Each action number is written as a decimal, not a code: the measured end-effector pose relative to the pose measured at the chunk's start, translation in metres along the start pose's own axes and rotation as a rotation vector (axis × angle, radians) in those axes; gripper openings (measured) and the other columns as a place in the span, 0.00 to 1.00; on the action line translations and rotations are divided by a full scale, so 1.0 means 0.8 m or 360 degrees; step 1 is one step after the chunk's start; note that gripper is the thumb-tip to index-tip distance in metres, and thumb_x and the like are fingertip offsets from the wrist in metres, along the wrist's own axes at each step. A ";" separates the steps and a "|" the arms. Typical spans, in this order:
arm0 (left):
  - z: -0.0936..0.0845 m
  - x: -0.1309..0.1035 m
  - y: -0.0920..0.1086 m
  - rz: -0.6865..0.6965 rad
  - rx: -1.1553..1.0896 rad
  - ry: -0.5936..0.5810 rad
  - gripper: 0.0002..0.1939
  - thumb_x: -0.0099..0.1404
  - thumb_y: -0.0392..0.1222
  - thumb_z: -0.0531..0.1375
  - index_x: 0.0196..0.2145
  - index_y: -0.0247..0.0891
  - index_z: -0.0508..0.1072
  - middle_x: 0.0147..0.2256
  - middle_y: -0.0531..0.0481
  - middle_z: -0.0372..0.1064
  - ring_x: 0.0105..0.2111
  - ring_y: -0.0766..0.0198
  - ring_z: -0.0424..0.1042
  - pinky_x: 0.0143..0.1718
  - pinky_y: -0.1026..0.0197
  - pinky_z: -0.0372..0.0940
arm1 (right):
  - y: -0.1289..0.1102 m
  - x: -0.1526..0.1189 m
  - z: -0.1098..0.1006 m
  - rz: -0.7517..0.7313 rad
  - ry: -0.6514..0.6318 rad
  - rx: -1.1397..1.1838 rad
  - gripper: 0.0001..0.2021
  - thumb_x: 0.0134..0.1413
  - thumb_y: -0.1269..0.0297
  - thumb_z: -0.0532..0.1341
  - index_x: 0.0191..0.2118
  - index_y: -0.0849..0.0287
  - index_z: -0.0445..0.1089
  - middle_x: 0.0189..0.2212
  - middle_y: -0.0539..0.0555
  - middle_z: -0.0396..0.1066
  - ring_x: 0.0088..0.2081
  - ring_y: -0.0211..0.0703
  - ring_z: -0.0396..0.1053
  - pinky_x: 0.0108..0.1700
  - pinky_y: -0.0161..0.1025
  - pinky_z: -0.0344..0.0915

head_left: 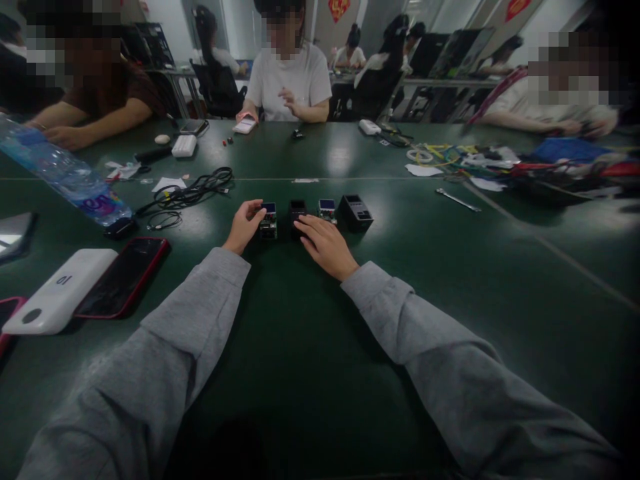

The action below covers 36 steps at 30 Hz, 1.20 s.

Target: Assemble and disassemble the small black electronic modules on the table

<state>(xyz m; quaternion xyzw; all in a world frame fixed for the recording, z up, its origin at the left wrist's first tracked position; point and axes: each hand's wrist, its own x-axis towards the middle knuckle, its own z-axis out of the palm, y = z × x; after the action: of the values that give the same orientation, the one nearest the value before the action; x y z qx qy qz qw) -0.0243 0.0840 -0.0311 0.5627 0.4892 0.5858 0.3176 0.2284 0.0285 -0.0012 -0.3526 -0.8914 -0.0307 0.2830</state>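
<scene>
On the green table, my left hand (245,225) has its thumb and fingers closed at the left edge of a small circuit board with a screen (269,221). My right hand (330,248) reaches in from the right with its fingers stretched out, the tips touching the front of a small black case (298,209). Behind those fingers stands a second circuit board with a screen (327,208), its lower part hidden. Further right is another black case (356,212), tilted in view, with openings in its face. All four pieces form a row.
To the left lie a water bottle (75,177), a white power bank (60,290), a red-edged phone (125,277) and black cables (200,187). A wrench (457,200) and a heap of wires (500,163) are on the right. People sit across the table.
</scene>
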 end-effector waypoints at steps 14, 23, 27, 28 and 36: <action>-0.006 -0.001 -0.007 -0.0045 -0.0027 0.0058 0.12 0.68 0.42 0.59 0.48 0.41 0.73 0.48 0.44 0.73 0.48 0.58 0.73 0.54 0.51 0.67 | -0.002 -0.001 0.000 0.0043 0.0121 0.0066 0.20 0.70 0.66 0.50 0.64 0.56 0.62 0.65 0.56 0.60 0.67 0.49 0.56 0.66 0.55 0.59; -0.008 -0.001 -0.009 -0.0067 0.0079 0.0288 0.07 0.65 0.37 0.62 0.41 0.42 0.69 0.26 0.57 0.58 0.28 0.67 0.65 0.39 0.59 0.67 | 0.003 -0.002 0.003 0.0308 0.0388 0.0072 0.19 0.66 0.65 0.52 0.60 0.58 0.64 0.59 0.62 0.65 0.61 0.56 0.61 0.60 0.57 0.62; -0.007 0.001 -0.002 0.0003 0.0068 0.0388 0.10 0.63 0.33 0.62 0.35 0.42 0.63 0.24 0.59 0.52 0.23 0.70 0.58 0.32 0.63 0.61 | 0.010 -0.002 0.006 0.0419 0.0541 0.0075 0.18 0.64 0.65 0.53 0.56 0.60 0.65 0.55 0.63 0.66 0.59 0.56 0.62 0.59 0.56 0.63; -0.008 0.001 0.000 0.0029 0.0094 0.0429 0.11 0.63 0.33 0.62 0.34 0.42 0.62 0.24 0.60 0.52 0.22 0.70 0.57 0.31 0.63 0.60 | 0.011 -0.002 0.006 0.0421 0.0541 0.0092 0.17 0.63 0.65 0.54 0.56 0.60 0.66 0.54 0.63 0.66 0.58 0.56 0.63 0.59 0.56 0.63; -0.008 -0.005 0.016 0.0209 0.0222 0.0424 0.17 0.63 0.42 0.65 0.26 0.41 0.59 0.23 0.58 0.54 0.23 0.69 0.57 0.27 0.62 0.56 | 0.000 -0.003 -0.001 0.0068 0.0086 0.0050 0.20 0.66 0.67 0.51 0.61 0.57 0.63 0.64 0.58 0.61 0.66 0.51 0.57 0.65 0.55 0.57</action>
<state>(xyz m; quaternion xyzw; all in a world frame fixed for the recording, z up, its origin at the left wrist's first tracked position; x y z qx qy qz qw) -0.0274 0.0750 -0.0197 0.5315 0.5287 0.6393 0.1710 0.2302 0.0267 -0.0015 -0.3662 -0.8761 -0.0202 0.3129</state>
